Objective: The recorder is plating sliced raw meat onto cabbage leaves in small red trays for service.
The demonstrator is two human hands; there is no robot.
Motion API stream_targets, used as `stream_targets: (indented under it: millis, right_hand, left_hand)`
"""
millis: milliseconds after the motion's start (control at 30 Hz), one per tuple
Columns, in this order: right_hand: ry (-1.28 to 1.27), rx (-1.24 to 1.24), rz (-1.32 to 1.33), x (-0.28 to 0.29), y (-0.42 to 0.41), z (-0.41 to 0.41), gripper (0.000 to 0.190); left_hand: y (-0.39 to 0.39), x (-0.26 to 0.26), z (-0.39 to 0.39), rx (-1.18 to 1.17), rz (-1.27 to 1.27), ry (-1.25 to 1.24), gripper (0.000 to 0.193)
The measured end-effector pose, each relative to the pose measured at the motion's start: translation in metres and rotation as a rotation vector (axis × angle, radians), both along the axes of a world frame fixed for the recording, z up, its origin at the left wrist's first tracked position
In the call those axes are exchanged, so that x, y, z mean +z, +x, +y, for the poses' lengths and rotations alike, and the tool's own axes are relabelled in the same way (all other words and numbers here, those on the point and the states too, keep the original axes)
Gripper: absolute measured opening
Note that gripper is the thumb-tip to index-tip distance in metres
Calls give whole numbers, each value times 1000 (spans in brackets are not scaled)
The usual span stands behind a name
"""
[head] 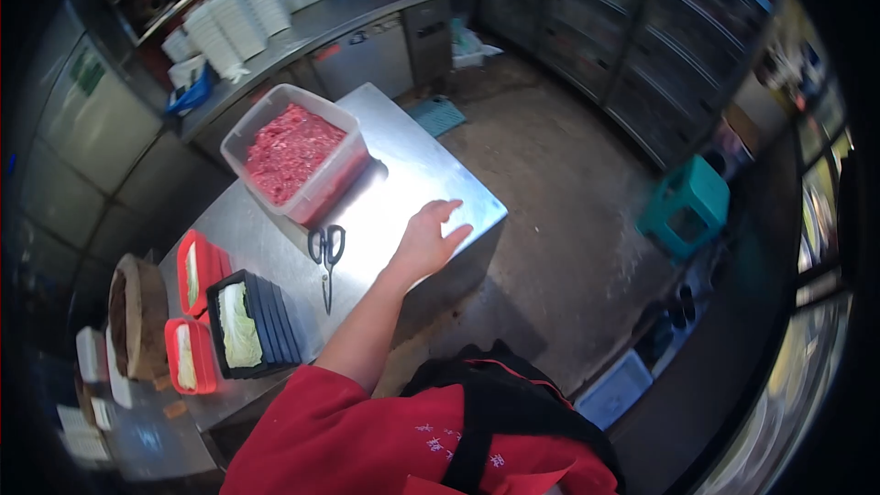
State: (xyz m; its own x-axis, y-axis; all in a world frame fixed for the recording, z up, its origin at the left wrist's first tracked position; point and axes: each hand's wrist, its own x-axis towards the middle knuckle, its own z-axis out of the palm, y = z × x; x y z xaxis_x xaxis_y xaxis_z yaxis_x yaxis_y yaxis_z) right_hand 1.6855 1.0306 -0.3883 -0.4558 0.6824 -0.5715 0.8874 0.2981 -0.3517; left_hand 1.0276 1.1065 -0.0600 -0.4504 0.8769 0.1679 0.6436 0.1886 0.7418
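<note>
My left hand [427, 239] reaches over the steel worktable [405, 144] near its right edge. Its thumb and fingers are apart, and nothing is held between them. Black-handled scissors [327, 265] lie to its left on the tabletop. Beyond them stands a translucent plastic tub [333, 192] filled with raw ground meat [292, 151]. Closer to me on the left is a stack of black plastic trays [275, 316], with a cabbage leaf [238, 326] in the top one. My right hand is out of view.
Red trays [214, 268] with pale leaves stand beside the black stack, near a round wooden block [148, 316]. A counter [364, 7] with white container stacks [227, 20] runs along the back. Dark shelving [591, 27] and a green plastic stool [687, 203] are to the right.
</note>
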Motion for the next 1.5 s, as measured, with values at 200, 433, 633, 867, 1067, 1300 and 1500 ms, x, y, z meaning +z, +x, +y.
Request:
stream_targets:
  millis: [200,433,633,867,1067,1300,1500]
  right_hand:
    - [-283,-760,207,53,-77,310,11]
    - [-312,-292,388,24,-11,541,23]
    - [-388,-345,411,52,-230,631,23]
    - [-361,-284,327,65,-442,833,23]
    - [-337,-279,206,112,-623,965,25]
    - [-366,133,246,170,-986,953,11]
    - [-579,447,120,163,-1109,849,11]
  left_hand:
    - [-103,50,7,574,77,35,33]
    - [-363,-67,-43,1072,-76,-253,39]
    - [-426,-50,-15,1333,195,-522,48]
    - [-478,-81,-24,1512,83,-552,54]
    - [-436,-51,48,1425,-50,-766,33]
    - [-318,-13,82,1102,-307,-668,18]
    - [-322,26,56,1362,-451,-549,24]
